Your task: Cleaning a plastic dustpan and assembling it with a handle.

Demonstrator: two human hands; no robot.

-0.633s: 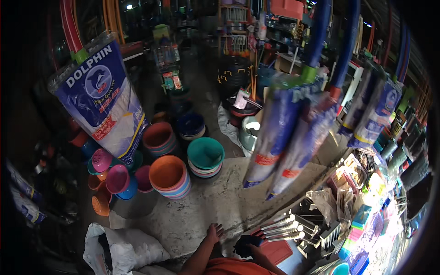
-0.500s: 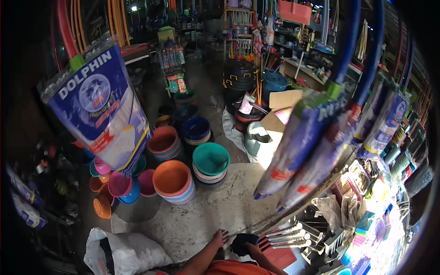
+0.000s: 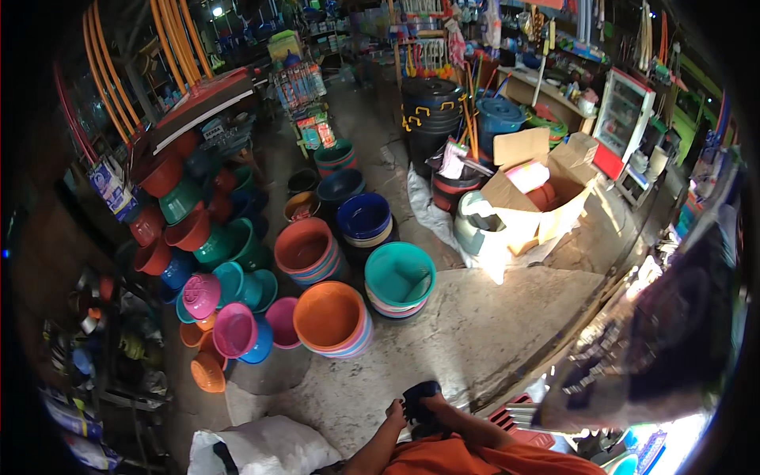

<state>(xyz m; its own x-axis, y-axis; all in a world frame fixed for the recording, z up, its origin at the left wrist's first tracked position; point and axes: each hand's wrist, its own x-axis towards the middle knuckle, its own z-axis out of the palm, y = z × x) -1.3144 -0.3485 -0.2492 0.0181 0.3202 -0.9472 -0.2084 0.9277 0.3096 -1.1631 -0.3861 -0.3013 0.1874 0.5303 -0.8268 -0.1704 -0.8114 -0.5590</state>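
Low in the view, in front of my orange shirt, a dark, soft-looking cloth-like thing is between my hands; its exact kind cannot be made out. My right hand grips its right side, fingers closed. At its left edge, my left hand has closed fingers against it and seems to pinch it. The concrete floor lies below and beyond both hands.
Stacked orange tubs and teal tubs stand ahead, with many colourful basins to their left. A white sack lies at lower left. An open cardboard box is farther off. Blurred dark packaging hangs at right.
My left hand, apart and open before, has come to the dark cloth-like thing in my right hand. The view has shifted, and the hanging mop packs have left the middle.
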